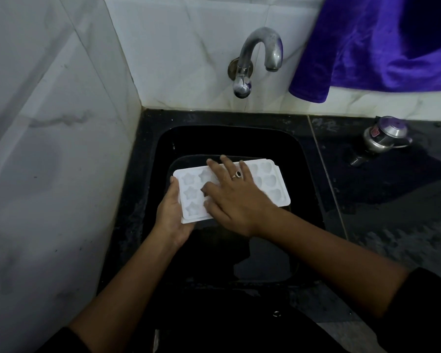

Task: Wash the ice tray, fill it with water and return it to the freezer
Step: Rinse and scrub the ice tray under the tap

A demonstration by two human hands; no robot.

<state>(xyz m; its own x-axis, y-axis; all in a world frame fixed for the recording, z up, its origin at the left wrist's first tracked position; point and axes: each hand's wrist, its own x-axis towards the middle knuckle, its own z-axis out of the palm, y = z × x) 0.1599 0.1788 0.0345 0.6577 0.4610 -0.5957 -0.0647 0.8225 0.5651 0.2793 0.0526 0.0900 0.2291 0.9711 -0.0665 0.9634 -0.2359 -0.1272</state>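
White plastic ice tray (273, 182), star and heart-shaped moulds facing up, roughly level above the middle of the black sink (229, 138), one end in the left hand (172, 215), right hand (236, 200) flat on top

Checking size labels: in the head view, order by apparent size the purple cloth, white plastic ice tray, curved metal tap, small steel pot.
1. Purple cloth, cropped
2. White plastic ice tray
3. Curved metal tap, steel pot: too alike to rank

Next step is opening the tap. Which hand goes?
Right, probably. The left hand grips the ice tray by its left end and holds it over the sink; the right hand only rests flat on top, fingers straight, so it can lift to the tap without letting the tray drop.
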